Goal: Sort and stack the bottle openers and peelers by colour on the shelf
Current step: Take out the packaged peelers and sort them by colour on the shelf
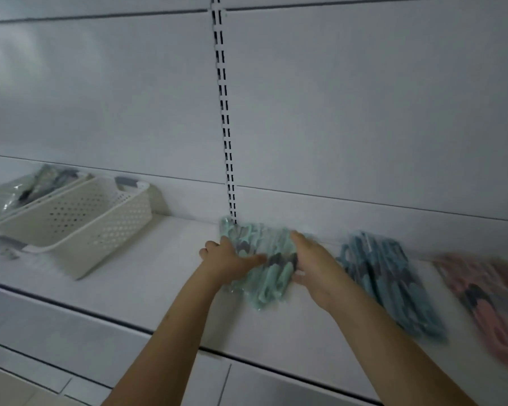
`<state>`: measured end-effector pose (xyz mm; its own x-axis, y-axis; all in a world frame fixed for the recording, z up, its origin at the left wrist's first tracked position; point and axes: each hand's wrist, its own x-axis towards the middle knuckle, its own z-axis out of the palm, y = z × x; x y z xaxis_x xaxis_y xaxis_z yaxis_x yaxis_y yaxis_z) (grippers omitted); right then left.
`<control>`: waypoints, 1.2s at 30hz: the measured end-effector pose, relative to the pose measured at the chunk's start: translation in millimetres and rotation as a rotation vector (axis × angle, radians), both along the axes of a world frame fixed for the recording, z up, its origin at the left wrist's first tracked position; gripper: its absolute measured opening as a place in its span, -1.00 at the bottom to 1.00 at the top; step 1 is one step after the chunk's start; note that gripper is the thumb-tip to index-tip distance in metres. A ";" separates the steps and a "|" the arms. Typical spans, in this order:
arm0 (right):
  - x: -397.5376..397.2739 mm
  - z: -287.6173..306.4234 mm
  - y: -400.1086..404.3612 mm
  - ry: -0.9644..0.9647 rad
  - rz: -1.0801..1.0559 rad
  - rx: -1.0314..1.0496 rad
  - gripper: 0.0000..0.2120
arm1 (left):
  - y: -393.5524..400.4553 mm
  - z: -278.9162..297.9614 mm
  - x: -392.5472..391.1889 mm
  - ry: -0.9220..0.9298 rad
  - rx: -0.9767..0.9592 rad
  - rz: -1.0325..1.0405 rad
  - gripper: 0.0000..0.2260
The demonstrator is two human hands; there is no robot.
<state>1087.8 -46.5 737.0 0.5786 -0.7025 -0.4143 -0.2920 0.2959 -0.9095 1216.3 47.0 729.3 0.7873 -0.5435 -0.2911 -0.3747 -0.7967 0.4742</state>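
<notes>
- Head view: a green stack (266, 266) of bagged openers and peelers lies on the white shelf (147, 273), its long axis running from the back wall toward the front edge, leaning slightly right at the near end.
- The left hand (228, 260) presses the stack's left side, thumb across the top, fingers loosely curled.
- The right hand (313, 266) cups the right side, fingers over the top, thumb at the near edge.
- A blue stack (384, 282) lies just right, pointing the same way; a pink stack (487, 303), blurred, lies further right.
- Two cream baskets (77, 218) stand at the left, well apart; the further one holds bagged items.
</notes>
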 end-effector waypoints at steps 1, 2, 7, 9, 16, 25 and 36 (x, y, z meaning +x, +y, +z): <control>4.0 0.4 -0.1 -0.081 -0.019 0.103 -0.56 | -0.1 1.3 0.2 0.005 0.023 -0.022 -0.03; 6.9 -0.9 -0.3 -0.107 0.003 0.169 -0.61 | 0.1 3.0 -0.1 -0.003 0.049 -0.047 0.03; 15.6 -3.9 -0.2 -0.113 0.141 0.189 -0.25 | -0.3 13.3 -9.7 -0.072 0.151 -0.164 0.05; 17.2 -1.3 -3.5 -0.126 0.143 0.216 -0.17 | -3.6 9.0 -12.1 -0.065 0.117 -0.120 0.08; 18.7 2.8 -10.5 -0.234 0.218 0.287 -0.19 | -5.3 -1.4 -18.7 -0.058 -0.022 -0.021 -0.18; 23.5 0.3 -10.4 -0.112 0.097 0.279 -0.55 | 1.9 -4.9 -6.3 -0.299 0.016 0.014 -0.50; 42.7 1.0 23.3 -0.221 0.230 0.302 -0.60 | 36.6 -3.5 4.7 -0.222 -0.097 -0.005 -0.61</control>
